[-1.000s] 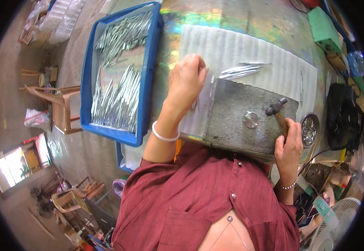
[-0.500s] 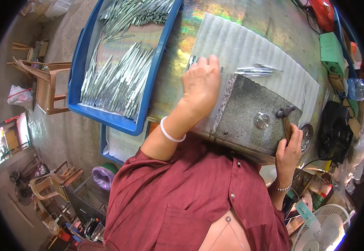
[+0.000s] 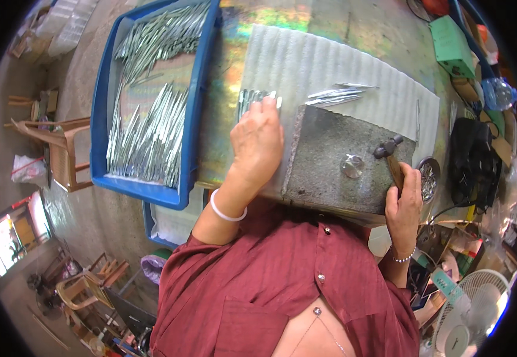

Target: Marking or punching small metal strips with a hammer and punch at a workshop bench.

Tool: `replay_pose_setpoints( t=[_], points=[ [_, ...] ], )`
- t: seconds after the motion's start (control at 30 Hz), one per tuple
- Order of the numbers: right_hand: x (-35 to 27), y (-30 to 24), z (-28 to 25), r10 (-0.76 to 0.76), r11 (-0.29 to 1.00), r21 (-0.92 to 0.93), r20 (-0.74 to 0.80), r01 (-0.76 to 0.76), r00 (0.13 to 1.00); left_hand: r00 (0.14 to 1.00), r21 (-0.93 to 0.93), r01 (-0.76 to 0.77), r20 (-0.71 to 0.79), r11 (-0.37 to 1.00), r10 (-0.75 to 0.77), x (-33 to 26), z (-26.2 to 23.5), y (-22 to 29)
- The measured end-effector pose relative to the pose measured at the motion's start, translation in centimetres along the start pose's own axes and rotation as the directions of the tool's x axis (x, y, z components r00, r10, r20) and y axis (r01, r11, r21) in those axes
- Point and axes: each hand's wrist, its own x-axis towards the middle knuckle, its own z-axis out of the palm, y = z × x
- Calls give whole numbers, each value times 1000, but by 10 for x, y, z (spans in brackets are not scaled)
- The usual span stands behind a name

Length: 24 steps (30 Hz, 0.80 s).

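Left hand [image 3: 257, 141] flat, fingers together on metal strips [image 3: 252, 99] beside stone block [image 3: 344, 160]; right hand [image 3: 403, 202] clamped on hammer [image 3: 391, 156].

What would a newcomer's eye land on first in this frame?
Probably the blue tray at upper left, heaped with thin silvery metal strips. Next, the grey stone block at centre, a small round metal piece on top, with the right hand gripping a hammer beside it. The left hand rests on a small bundle of strips on the white ribbed foam sheet.
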Motion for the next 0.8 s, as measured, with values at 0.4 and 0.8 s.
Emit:
replay_pose_setpoints(
  t=[0.4,0.8],
  points=[
    [-28,30,-14,273,491,844,86,-216,958,817,-289,-544,32,788,576,120,32,71],
    [-14,136,-22,477,857,369,-302,-360,826,876,-287,-354,231,890,422,130,17,82]
  ],
)
